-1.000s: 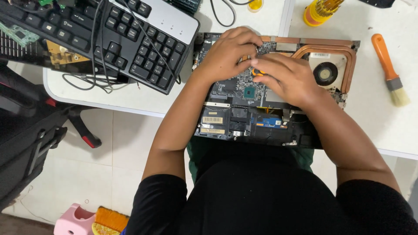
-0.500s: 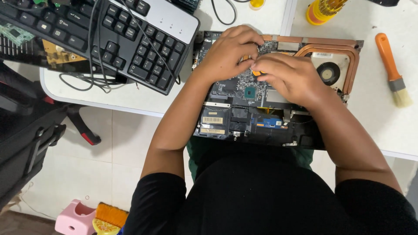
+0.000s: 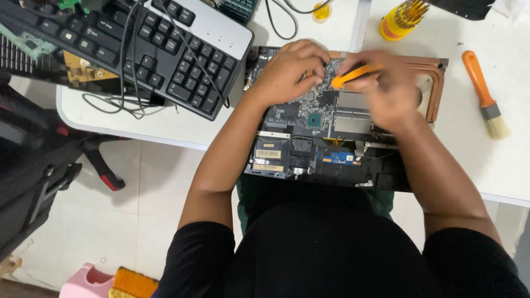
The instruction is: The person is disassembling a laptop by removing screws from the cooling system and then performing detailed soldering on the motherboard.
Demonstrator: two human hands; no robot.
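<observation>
Right hand (image 3: pixel 386 91), blurred, fingers clamped on orange screwdriver (image 3: pixel 353 74); left hand (image 3: pixel 290 69) fingers curled, pressing laptop motherboard (image 3: pixel 309 124) at surface's near edge. Board looks stiff, fragile: grip edges.

An opened laptop board (image 3: pixel 309 138) lies on the white counter (image 3: pixel 165 118), partly overhanging its near edge above the person's lap. The left hand (image 3: pixel 287 69) presses down on the board's upper part, while the blurred right hand (image 3: pixel 389 91) grips an orange-handled tool (image 3: pixel 353 74) whose tip points toward the left fingers (image 3: pixel 314 58). A black keyboard (image 3: pixel 160 52) sits to the left, and an orange-handled brush (image 3: pixel 486 94) and a yellow holder of screwdriver bits (image 3: pixel 403 19) to the right.
</observation>
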